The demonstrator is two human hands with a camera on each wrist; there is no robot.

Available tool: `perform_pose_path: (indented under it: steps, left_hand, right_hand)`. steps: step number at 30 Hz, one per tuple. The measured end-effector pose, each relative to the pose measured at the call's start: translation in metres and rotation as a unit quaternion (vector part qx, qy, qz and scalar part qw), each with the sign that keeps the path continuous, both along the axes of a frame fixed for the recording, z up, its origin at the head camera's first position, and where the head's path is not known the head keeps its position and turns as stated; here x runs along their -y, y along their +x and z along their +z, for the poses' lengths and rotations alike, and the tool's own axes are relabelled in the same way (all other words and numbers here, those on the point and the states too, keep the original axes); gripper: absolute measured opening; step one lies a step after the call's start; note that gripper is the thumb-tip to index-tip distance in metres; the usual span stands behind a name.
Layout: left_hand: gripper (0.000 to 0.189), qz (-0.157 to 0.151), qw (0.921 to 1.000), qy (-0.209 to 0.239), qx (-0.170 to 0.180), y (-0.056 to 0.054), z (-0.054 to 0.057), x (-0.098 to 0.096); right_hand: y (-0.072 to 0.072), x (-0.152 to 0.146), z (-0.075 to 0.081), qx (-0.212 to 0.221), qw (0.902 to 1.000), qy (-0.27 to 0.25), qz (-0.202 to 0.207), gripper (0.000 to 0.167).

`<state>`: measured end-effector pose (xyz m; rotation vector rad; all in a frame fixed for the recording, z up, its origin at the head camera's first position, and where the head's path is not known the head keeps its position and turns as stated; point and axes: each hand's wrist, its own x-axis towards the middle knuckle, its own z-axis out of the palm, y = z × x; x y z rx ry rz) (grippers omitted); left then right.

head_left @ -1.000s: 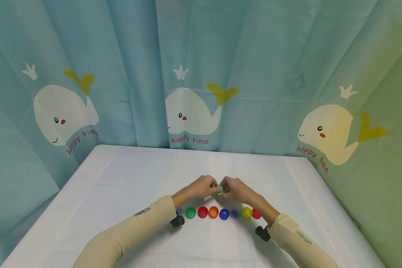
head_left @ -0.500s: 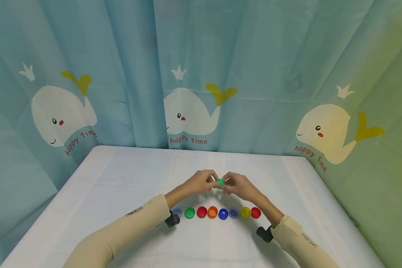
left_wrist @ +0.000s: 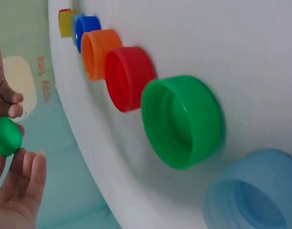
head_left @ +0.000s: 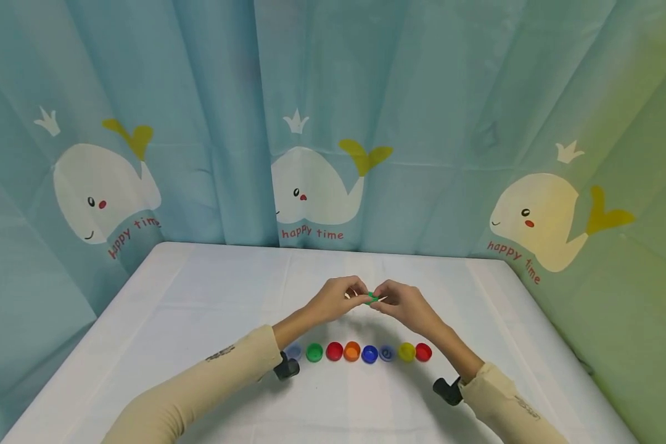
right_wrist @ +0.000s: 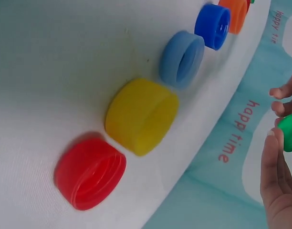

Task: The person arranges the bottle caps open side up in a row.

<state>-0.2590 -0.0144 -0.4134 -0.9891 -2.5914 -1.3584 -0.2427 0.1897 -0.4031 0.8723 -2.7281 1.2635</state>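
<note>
My left hand point(head_left: 333, 300) and right hand point(head_left: 412, 306) meet above the far half of the table. Between their fingertips is a small green bottle cap point(head_left: 372, 298), pinched from both sides and held off the table. It is turned nearly edge-on in the head view. The left wrist view shows the smooth, shiny face of the green bottle cap point(left_wrist: 9, 137). Part of it is hidden behind fingers. Nearer my body lies a row of caps: light blue point(head_left: 293, 352), green point(head_left: 314, 353), red point(head_left: 335, 351), orange point(head_left: 352, 351), blue point(head_left: 369, 354), pale blue point(head_left: 386, 353), yellow point(head_left: 406, 352) and red point(head_left: 423, 353).
The row sits on a white-covered table point(head_left: 227, 283), cavities facing up. A blue whale-print curtain point(head_left: 444, 92) hangs behind the table's far edge and along its sides. Black wrist cameras point(head_left: 448, 391) hang below both sleeves, close to the row's ends.
Both hands have risen and moved a little farther from the row. The green bottle cap has turned from showing its round face to nearly edge-on, and shifted slightly right.
</note>
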Motion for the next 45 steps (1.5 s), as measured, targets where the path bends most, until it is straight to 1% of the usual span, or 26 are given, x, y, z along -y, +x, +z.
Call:
perform_pose_path:
  steps: [3, 6, 9, 13, 19, 23, 26, 29, 33, 36, 40, 43, 45]
  left_hand:
    - [0.023, 0.006, 0.9998, 0.017, -0.006, 0.002, 0.002, -0.003]
    - [0.028, 0.007, 0.9997, 0.022, -0.011, 0.005, 0.004, -0.008]
    - [0.025, -0.006, 0.9998, 0.017, -0.004, 0.007, 0.006, -0.013]
    - [0.025, -0.022, 0.9997, 0.007, 0.012, 0.013, 0.008, -0.018]
    - [0.027, -0.042, 0.9989, 0.001, 0.019, 0.016, 0.009, -0.030]
    - [0.028, -0.055, 0.9983, -0.009, 0.019, 0.017, 0.010, -0.039]
    - [0.028, -0.069, 0.9969, -0.027, 0.025, 0.020, 0.010, -0.044]
    - [0.029, -0.084, 0.9949, -0.049, 0.027, 0.021, 0.009, -0.049]
    - [0.030, -0.098, 0.9920, -0.076, 0.025, 0.020, 0.003, -0.059]
    - [0.031, -0.107, 0.9895, -0.095, 0.020, 0.019, -0.001, -0.067]
    - [0.034, -0.126, 0.9840, -0.126, 0.015, 0.017, -0.004, -0.080]
    - [0.042, -0.144, 0.9773, -0.153, 0.031, 0.017, -0.005, -0.089]
    - [0.046, -0.152, 0.9722, -0.172, 0.045, 0.018, -0.004, -0.094]
  right_hand:
    - [0.003, -0.003, 0.003, -0.005, 0.9999, -0.006, -0.015, 0.015]
    - [0.008, -0.007, 0.005, -0.010, 0.9993, -0.006, -0.036, 0.014]
    - [0.013, -0.013, 0.006, -0.020, 0.9984, -0.001, -0.053, 0.014]
    - [0.020, -0.021, 0.006, -0.032, 0.9979, 0.010, -0.056, 0.017]
    - [0.026, -0.035, 0.005, -0.050, 0.9966, 0.021, -0.062, 0.029]
    - [0.029, -0.044, 0.004, -0.055, 0.9948, 0.044, -0.074, 0.037]
    - [0.031, -0.051, 0.003, -0.046, 0.9945, 0.062, -0.071, 0.034]
    - [0.033, -0.059, 0.000, -0.039, 0.9945, 0.077, -0.061, 0.030]
    - [0.035, -0.067, -0.004, -0.040, 0.9936, 0.091, -0.055, 0.028]
    - [0.036, -0.073, -0.006, -0.044, 0.9921, 0.100, -0.061, 0.027]
    - [0.039, -0.080, -0.008, -0.049, 0.9895, 0.114, -0.074, 0.027]
    - [0.041, -0.085, -0.010, -0.054, 0.9885, 0.120, -0.075, 0.027]
    - [0.041, -0.089, -0.012, -0.048, 0.9889, 0.120, -0.073, 0.027]
